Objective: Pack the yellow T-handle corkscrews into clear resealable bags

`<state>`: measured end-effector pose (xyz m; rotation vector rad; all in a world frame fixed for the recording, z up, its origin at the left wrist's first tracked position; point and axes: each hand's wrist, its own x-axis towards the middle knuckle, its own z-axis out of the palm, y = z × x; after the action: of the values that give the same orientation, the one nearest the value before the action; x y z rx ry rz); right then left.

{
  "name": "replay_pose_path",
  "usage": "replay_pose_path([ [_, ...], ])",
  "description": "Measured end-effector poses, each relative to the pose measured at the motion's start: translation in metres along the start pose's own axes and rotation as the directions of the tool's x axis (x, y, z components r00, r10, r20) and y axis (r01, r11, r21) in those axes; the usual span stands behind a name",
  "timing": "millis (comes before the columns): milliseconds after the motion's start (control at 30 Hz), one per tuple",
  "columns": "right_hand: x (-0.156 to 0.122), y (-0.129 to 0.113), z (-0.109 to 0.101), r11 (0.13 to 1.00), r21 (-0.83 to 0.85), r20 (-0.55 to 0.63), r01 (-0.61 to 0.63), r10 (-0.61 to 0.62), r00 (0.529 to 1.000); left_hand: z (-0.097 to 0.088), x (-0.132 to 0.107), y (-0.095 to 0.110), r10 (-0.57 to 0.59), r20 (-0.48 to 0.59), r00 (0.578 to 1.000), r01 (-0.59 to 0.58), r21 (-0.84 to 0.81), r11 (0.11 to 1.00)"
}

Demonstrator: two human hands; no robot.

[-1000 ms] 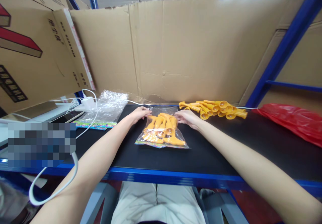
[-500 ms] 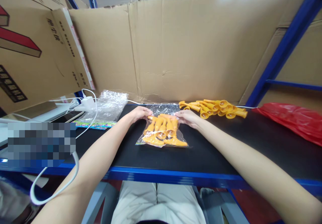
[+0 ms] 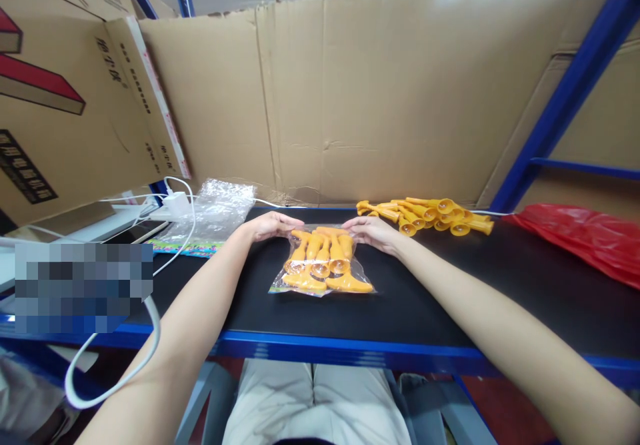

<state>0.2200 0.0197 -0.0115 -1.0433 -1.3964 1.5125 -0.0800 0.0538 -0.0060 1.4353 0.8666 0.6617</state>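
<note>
A clear plastic bag (image 3: 323, 262) filled with several orange plastic pieces lies on the black shelf top (image 3: 400, 298) in front of me. My left hand (image 3: 270, 225) pinches the bag's top left corner. My right hand (image 3: 373, 230) pinches the top right corner. The bag's open flap is folded down flat between the two hands. A loose heap of orange pieces (image 3: 425, 215) lies just behind my right hand.
A stack of empty clear bags (image 3: 210, 218) lies at the left with a white charger and cable (image 3: 175, 202). A red plastic bag (image 3: 580, 238) sits at the right. Cardboard sheets (image 3: 350, 98) wall the back and left. Blue shelf posts (image 3: 565, 92) stand at the right.
The bag's upper flap, raised half a second ago, is now folded down. Both hands have drawn closer together along its top edge, and the bag has shifted slightly toward me.
</note>
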Motion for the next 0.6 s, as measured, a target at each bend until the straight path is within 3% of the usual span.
replay_pose_path([
  [200,0.003,0.001,0.002,0.999,-0.032,-0.031,0.041,-0.042,0.999,0.004,0.002,0.002,0.0,-0.077,0.997,0.005,0.059,0.998],
  [400,0.002,0.0,0.007,0.972,-0.198,-0.087,0.127,-0.146,0.985,0.017,-0.001,0.008,0.004,-0.16,0.987,0.014,0.114,0.993],
  [600,0.0,-0.002,0.005,0.821,-0.525,0.012,0.223,-0.254,0.967,0.026,0.003,0.01,0.103,-0.201,0.974,-0.03,0.338,0.941],
])
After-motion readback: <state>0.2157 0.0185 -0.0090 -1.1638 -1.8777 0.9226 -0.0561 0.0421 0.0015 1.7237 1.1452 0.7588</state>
